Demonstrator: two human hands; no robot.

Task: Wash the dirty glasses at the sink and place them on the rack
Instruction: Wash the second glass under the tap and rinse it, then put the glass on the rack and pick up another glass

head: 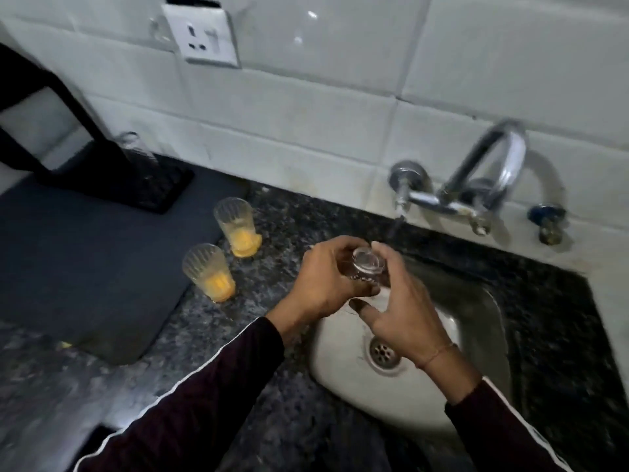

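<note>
Over the steel sink (476,318) my left hand (320,284) grips a clear glass (367,267) held bottom up, below the tap spout (400,202). My right hand (401,311) wraps its fingers round the glass from the right side. Two ribbed glasses with orange residue stand on the counter to the left, one nearer (209,272) and one farther back (236,226). On the black rack (149,185) at the back left stands one clear glass (134,148).
A dark mat (78,267) covers the granite counter (265,206) left of the sink. The curved chrome faucet (490,158) and a blue valve (546,216) jut from the tiled wall. A wall socket (200,35) sits above. The sink drain (384,352) lies under my right wrist.
</note>
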